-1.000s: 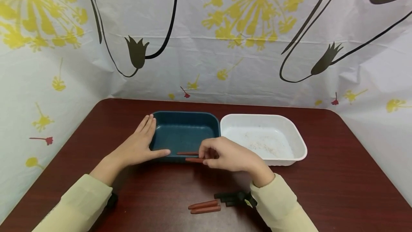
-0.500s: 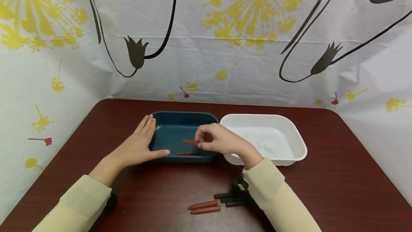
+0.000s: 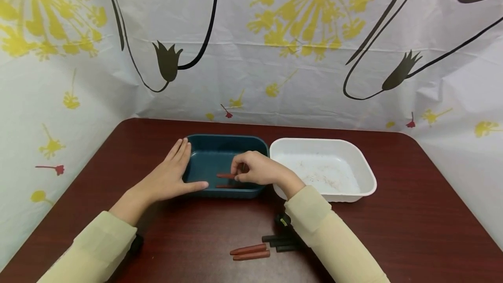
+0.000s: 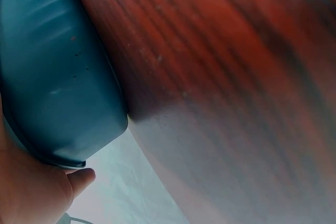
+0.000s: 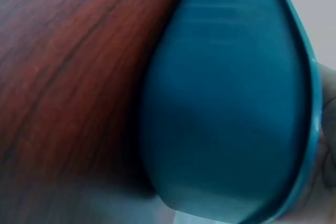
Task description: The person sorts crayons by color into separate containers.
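The blue-green tray (image 3: 220,160) sits at the middle of the table. My left hand (image 3: 167,180) rests along its left end with straight fingers, thumb on the near rim. Over the tray's right part, my right hand (image 3: 257,168) pinches a reddish-brown crayon (image 3: 225,175) between thumb and fingers, low inside the tray. A second brown crayon (image 3: 225,186) lies along the near inner side. In the left wrist view, the tray's outer wall (image 4: 63,87) shows beside the left hand (image 4: 37,195). The right wrist view shows the same outer wall (image 5: 226,103); the held crayon is hidden there.
A white tray (image 3: 367,191) with specks on its floor stands directly right of the blue-green one. Two brown crayons (image 3: 251,255) and several black crayons (image 3: 280,243) lie on the dark red table (image 3: 188,239) nearer me, some black ones partly under the right forearm. A patterned sheet hangs behind.
My right hand has lifted a brown crayon from the near rim, carried it over into the blue-green tray, then shifted slightly left and lower. The left hand has stayed put.
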`<state>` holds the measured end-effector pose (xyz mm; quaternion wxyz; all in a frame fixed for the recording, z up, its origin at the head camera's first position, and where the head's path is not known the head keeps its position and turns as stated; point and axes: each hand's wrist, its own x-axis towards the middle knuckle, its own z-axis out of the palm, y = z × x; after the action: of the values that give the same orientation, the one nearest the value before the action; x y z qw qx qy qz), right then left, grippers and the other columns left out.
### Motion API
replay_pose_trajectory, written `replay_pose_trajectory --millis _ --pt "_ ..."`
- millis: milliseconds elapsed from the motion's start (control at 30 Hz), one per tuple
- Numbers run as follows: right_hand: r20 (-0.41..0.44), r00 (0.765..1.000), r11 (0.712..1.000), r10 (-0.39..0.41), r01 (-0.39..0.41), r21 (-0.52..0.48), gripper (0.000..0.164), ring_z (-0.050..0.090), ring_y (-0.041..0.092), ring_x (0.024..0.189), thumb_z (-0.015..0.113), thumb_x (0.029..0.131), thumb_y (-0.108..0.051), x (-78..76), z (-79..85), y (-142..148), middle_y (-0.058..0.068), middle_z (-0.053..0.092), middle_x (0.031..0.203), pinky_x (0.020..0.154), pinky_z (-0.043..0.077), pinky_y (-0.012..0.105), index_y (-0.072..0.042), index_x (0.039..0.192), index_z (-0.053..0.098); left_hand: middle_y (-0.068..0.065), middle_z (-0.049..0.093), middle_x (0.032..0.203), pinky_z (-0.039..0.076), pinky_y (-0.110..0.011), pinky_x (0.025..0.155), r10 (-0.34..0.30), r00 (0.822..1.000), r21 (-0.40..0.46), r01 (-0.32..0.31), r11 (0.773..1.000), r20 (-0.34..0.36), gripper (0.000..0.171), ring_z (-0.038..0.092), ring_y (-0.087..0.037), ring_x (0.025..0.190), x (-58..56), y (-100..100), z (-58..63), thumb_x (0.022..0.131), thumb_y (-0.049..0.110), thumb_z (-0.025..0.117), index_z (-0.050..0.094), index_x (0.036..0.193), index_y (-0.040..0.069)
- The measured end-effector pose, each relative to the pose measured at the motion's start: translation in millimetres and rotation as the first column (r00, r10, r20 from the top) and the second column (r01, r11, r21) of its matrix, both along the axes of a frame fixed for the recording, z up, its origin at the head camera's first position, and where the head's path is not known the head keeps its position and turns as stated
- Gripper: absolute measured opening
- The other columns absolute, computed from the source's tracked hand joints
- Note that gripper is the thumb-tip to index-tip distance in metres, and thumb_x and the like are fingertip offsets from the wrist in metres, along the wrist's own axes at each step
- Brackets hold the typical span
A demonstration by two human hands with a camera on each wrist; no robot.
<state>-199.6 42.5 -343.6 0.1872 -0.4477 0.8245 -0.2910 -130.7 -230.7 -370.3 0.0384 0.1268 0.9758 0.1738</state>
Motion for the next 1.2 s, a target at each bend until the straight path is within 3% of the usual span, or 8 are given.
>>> replay_pose_trajectory --millis 233,467,700,967,1200 --pt "-0.024 0.999 0.996 -0.031 0.032 0.081 0.006 0.059 0.011 0.074 0.066 0.094 -0.009 2.7 -3.1 -4.8 -0.001 0.068 0.086 0.067 0.05 0.023 -0.011 0.095 0.071 -0.018 -0.004 0.167 0.018 -0.06 0.121 -0.007 1.0 0.011 0.007 1.0 0.001 0.122 -0.006 -0.038 0.155 -0.3 0.7 0.9 0.082 0.075 0.059 0.005 0.157 -0.004" --pt "-0.129 0.99 0.982 -0.05 0.072 0.173 0.008 0.06 0.008 0.079 0.069 0.094 -0.011 5.5 -6.4 -9.5 -0.005 0.069 0.089 0.076 0.053 0.026 -0.017 0.092 0.073 -0.018 -0.004 0.167 0.019 -0.061 0.12 -0.01 1.0 0.026 0.01 1.0 0.009 0.122 -0.006 -0.038 0.155 0.9 0.5 2.4 0.082 0.074 0.06 0.005 0.157 -0.004" --pt "-0.196 0.977 0.968 -0.078 0.122 0.221 0.009 0.058 0.008 0.079 0.069 0.093 -0.014 8.4 -12.0 -13.3 -0.007 0.069 0.088 0.075 0.052 0.027 -0.021 0.09 0.075 -0.019 -0.002 0.167 0.02 -0.061 0.12 -0.012 1.0 0.02 0.011 1.0 0.009 0.121 -0.004 -0.04 0.155 2.7 -1.1 3.1 0.082 0.074 0.06 0.007 0.157 -0.005" --pt "-0.176 0.979 0.971 -0.099 0.134 0.2 0.009 0.06 0.009 0.082 0.067 0.095 -0.013 9.8 -9.8 -11.2 -0.004 0.07 0.093 0.079 0.053 0.03 -0.017 0.097 0.075 -0.018 -0.002 0.167 0.02 -0.061 0.12 -0.014 1.0 0.03 0.014 0.999 0.002 0.12 -0.005 -0.039 0.155 2.7 -1.5 2.1 0.083 0.074 0.059 0.007 0.157 -0.004" --pt "-0.1 0.992 0.99 -0.083 0.093 0.107 0.013 0.062 0.01 0.082 0.065 0.096 -0.012 10.9 -5.1 -3.8 0.0 0.071 0.098 0.076 0.053 0.029 -0.012 0.106 0.073 -0.018 -0.003 0.167 0.018 -0.06 0.121 -0.017 1.0 0.021 0.017 1.0 -0.001 0.121 -0.007 -0.038 0.155 1.8 -1.2 2.3 0.083 0.074 0.06 0.007 0.157 -0.005"
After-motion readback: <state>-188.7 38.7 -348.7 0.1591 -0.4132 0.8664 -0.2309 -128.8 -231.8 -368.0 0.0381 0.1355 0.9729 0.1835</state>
